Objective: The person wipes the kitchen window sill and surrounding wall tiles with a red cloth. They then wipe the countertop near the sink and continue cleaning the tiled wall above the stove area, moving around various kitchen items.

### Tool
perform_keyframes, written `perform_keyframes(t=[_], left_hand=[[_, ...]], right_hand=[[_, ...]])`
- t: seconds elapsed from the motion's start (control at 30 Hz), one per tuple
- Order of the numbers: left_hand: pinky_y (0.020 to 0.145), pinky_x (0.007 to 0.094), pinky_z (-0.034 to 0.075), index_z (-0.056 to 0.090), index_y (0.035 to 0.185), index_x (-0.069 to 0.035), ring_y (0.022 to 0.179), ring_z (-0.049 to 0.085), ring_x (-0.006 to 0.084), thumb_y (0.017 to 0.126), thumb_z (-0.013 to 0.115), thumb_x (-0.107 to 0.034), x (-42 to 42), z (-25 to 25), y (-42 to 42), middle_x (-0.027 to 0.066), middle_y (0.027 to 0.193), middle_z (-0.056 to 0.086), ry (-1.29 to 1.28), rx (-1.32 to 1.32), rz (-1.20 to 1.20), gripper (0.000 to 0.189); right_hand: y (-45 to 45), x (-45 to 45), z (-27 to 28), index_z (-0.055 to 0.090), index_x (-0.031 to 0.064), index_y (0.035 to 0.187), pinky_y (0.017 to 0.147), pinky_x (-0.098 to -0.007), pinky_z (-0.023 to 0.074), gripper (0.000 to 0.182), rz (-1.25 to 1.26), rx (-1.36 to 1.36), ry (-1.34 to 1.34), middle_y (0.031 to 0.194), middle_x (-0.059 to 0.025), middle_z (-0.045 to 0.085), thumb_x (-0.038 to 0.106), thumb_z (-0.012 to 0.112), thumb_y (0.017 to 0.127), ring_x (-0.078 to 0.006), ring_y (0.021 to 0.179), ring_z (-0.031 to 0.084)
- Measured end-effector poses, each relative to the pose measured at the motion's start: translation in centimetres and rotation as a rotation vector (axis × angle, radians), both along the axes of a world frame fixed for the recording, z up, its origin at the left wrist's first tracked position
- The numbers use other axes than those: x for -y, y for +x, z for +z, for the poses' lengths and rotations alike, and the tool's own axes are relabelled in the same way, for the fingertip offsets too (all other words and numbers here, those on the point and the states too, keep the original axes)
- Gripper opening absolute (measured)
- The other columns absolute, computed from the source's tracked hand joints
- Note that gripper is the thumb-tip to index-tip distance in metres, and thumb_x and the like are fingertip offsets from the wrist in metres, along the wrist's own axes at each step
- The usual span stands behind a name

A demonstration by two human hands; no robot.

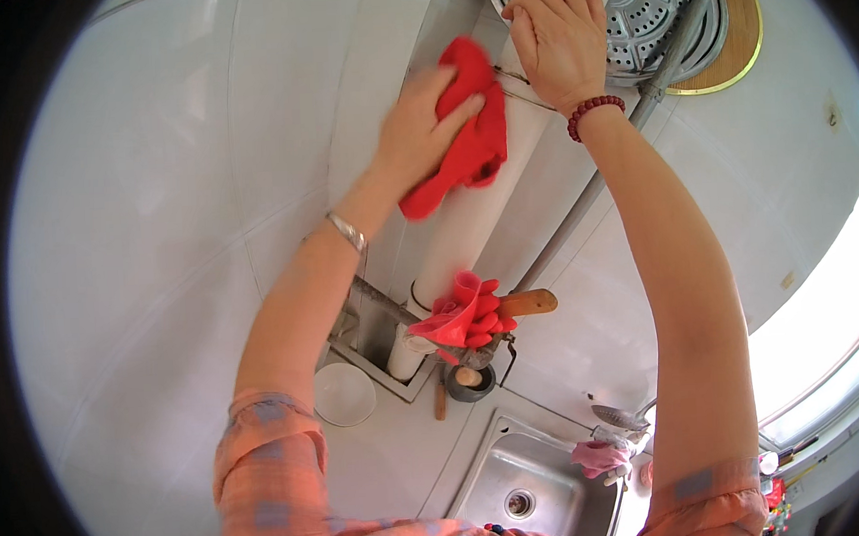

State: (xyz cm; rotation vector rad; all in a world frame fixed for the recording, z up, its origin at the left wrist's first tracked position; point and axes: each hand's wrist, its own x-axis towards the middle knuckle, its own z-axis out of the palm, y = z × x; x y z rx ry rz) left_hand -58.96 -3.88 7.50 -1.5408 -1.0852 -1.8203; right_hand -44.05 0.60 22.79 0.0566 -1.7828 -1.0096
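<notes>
My left hand (416, 121) is closed around a bunched red cloth (477, 129). The cloth lies against a thick white pipe (484, 208) that runs up the tiled corner. Higher up, my right hand (563, 43) rests with spread fingers on the upper part of that pipe; its fingertips partly hide the contact. A joint with a dark rim (526, 95) shows on the pipe between both hands. Behind the right hand hang a perforated metal steamer tray (649, 21) and a round wooden board (739, 39) with a yellow edge.
A grey metal pipe (564, 233) slants along the wall. Red rubber gloves (467, 316) and a wooden handle (532, 303) hang at the corner. Below are a white bowl (344, 395), a dark mortar (471, 390), a steel sink (546, 464) and a pink cloth (602, 458).
</notes>
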Motion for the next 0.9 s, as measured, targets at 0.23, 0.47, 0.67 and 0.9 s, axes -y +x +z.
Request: perform_keyframes(t=[0.23, 0.47, 0.67, 0.9], left_hand=[[0.087, 0.0430, 0.049, 0.064, 0.114, -0.007, 0.103, 0.057, 0.0337, 0.084, 0.076, -0.027, 0.1, 4.0, -4.7, 0.0105, 0.113, 0.061, 0.195, -0.145, 0.466, 0.038], [0.087, 0.0448, 0.046, 0.059, 0.113, -0.002, 0.102, 0.054, 0.0382, 0.085, 0.074, -0.025, 0.4, -8.3, -5.6, 0.0185, 0.111, 0.057, -0.004, 0.028, 0.281, 0.039], [0.087, 0.0436, 0.047, 0.058, 0.111, 0.000, 0.102, 0.057, 0.0374, 0.089, 0.072, -0.027, 2.3, -10.1, -5.9, 0.0178, 0.109, 0.058, -0.216, 0.079, 0.189, 0.038], [0.086, 0.0427, 0.049, 0.061, 0.115, -0.007, 0.105, 0.059, 0.0347, 0.087, 0.072, -0.026, 2.7, 3.4, -5.3, 0.0121, 0.115, 0.061, 0.060, -0.102, 0.458, 0.035]], right_hand=[[0.4, -0.5, -1.0, 0.063, 0.0086, 0.089, 0.114, -0.0545, 0.0292, 0.009, -0.020, -0.013, -0.001, 0.104, -0.0068, 0.064, 0.013, 0.055, 0.093, -0.0298, 0.119, 0.055], [-0.2, 0.1, -0.7, 0.061, 0.0098, 0.085, 0.115, -0.0539, 0.0283, 0.010, -0.045, -0.030, -0.012, 0.102, -0.0053, 0.064, 0.013, 0.055, 0.093, -0.0283, 0.122, 0.054], [0.1, -0.2, -0.7, 0.062, 0.0094, 0.084, 0.115, -0.0549, 0.0276, 0.013, -0.061, -0.041, -0.008, 0.105, -0.0045, 0.065, 0.013, 0.055, 0.093, -0.0271, 0.122, 0.054], [0.2, 0.2, -1.1, 0.063, 0.0094, 0.084, 0.116, -0.0547, 0.0256, 0.012, -0.095, -0.008, -0.059, 0.106, -0.0050, 0.065, 0.013, 0.056, 0.092, -0.0273, 0.123, 0.053]])
